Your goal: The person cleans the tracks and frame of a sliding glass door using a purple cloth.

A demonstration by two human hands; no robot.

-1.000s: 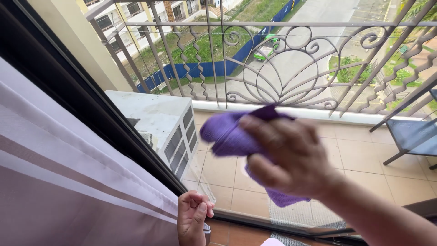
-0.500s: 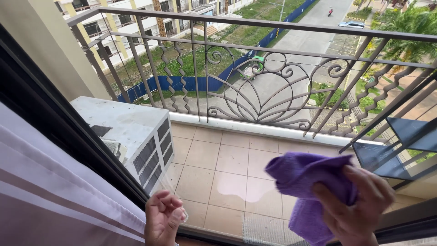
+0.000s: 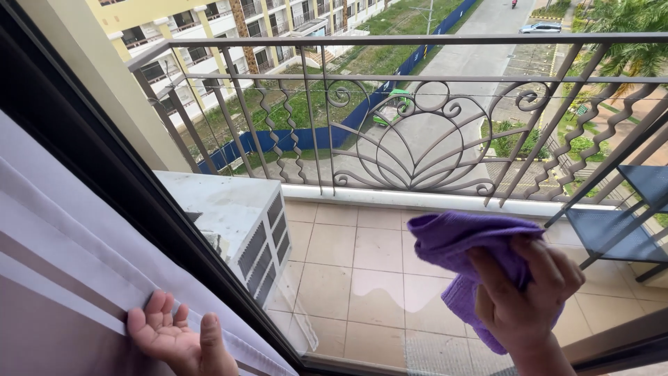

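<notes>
My right hand (image 3: 530, 299) presses a bunched purple cloth (image 3: 467, 244) flat against the window glass (image 3: 362, 230), low on the right side of the pane. My left hand (image 3: 179, 338) rests palm-up at the bottom left, its fingers touching the pale lilac curtain (image 3: 76, 278) that hangs beside the dark window frame (image 3: 132, 188). Nothing is held in that hand.
Through the glass lies a tiled balcony (image 3: 348, 264) with a white air-conditioner unit (image 3: 229, 216), an ornate metal railing (image 3: 417, 132) and a blue chair (image 3: 619, 223) at the right. Buildings, grass and a road lie far below.
My right hand with the cloth moved from the pane's middle down to the lower right, then slightly up. My left hand opened from a loose fist and shifted against the curtain.
</notes>
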